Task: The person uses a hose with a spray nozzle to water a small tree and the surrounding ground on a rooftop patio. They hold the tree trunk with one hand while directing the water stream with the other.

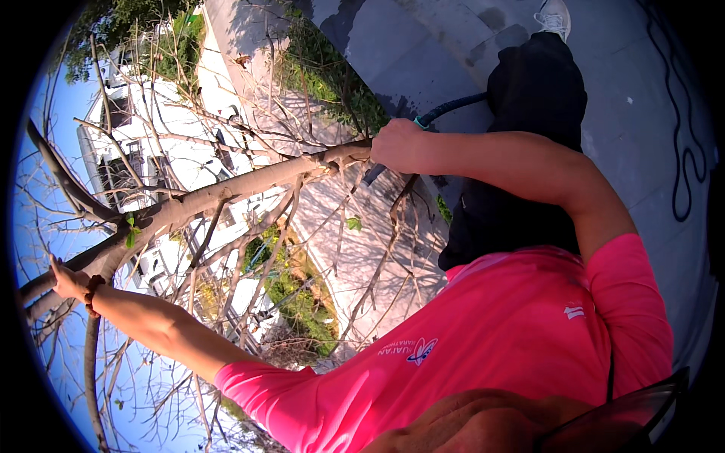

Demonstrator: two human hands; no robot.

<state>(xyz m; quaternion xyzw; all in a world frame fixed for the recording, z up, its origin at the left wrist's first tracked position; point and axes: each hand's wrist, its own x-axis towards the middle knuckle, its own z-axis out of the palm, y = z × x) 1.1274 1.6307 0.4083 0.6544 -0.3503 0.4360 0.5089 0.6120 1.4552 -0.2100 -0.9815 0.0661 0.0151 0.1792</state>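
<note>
At the far left my left hand point(69, 284), with a beaded bracelet at its wrist, grips a thick bare tree branch point(249, 181). One finger or the thumb sticks up, and the other fingers are partly hidden. My right hand point(399, 146) is closed in a fist at the branch's right end. From that fist a dark, curved, hose-like tube point(453, 107) with a teal ring runs toward my leg. A dark rod-like piece point(374, 174) shows just below the fist. Whether the fist also grips the branch is hidden.
Thin leafless twigs point(393, 226) spread around the branch. Behind stand a white building point(174, 113) and a paved path point(355, 219) with green plants point(317, 68). Grey paving point(423, 45) with damp patches lies under my shoe point(555, 19). A black cord point(676, 121) loops at right.
</note>
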